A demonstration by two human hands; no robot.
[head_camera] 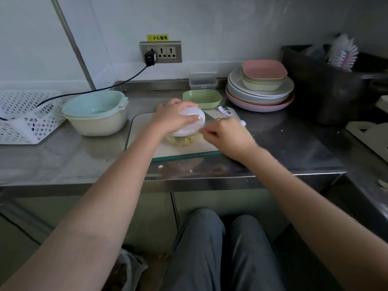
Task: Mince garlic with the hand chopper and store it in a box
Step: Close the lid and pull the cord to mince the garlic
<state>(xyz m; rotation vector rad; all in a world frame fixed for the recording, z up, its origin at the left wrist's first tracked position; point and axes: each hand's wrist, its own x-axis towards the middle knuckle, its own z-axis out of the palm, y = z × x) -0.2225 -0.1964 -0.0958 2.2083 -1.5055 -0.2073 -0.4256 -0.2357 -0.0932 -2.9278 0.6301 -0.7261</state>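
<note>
Legible text: one item | yellow sticker [157,37] on the wall, directly above the socket panel [160,52] | black characters "小心触电" with a small warning symbol at its left | no other readable text, brands or numbers

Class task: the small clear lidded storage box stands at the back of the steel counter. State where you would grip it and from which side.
Grip the small clear lidded storage box across its two short side walls, coming from above and in front: the wall blocks the rear and the green square bowl crowds its front.
</note>
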